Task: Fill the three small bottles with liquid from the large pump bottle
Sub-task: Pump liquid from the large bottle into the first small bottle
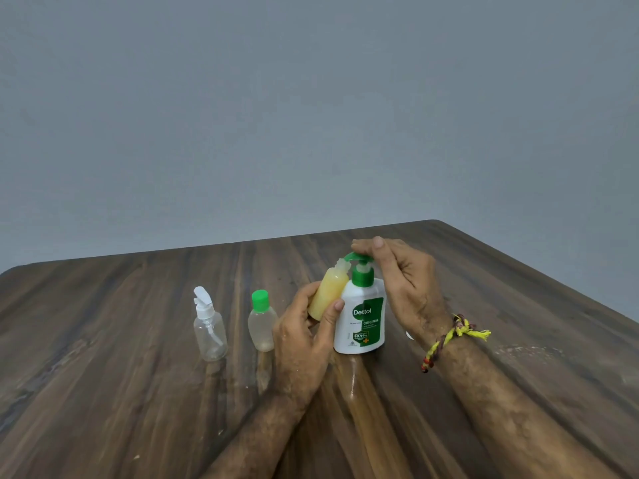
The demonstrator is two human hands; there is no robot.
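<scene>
Label: the pump bottle (359,319) reads "Dettol" in white on green, with "ORIGINAL" below and "99.99%" lower down; the finer print is too small to read.
Pump bottle: white body, green collar and green pump head, standing upright on the table (103,340), near the middle.
My right hand (404,281): fingers laid straight across the top of the pump head, pressing on it, not wrapped round it.
My left hand (304,326): fingers and thumb curled round the small bottle (328,292), gripping it.
Small bottle: clear plastic, uncapped, nearly full of pale yellow liquid, tilted with its mouth right at the spout and its side touching the pump bottle.
Capped bottle (262,323): clear, green cap on, upright just left of my left hand; a little pale liquid seems to sit at its bottom.
Spray bottle (209,326): clear with a white trigger top, upright, furthest left, seemingly empty.
Wrist: a yellow and dark red thread band (453,337) tied on my right wrist.
Table: dark wood grain, a wet streak (352,375) in front of the pump bottle.
</scene>
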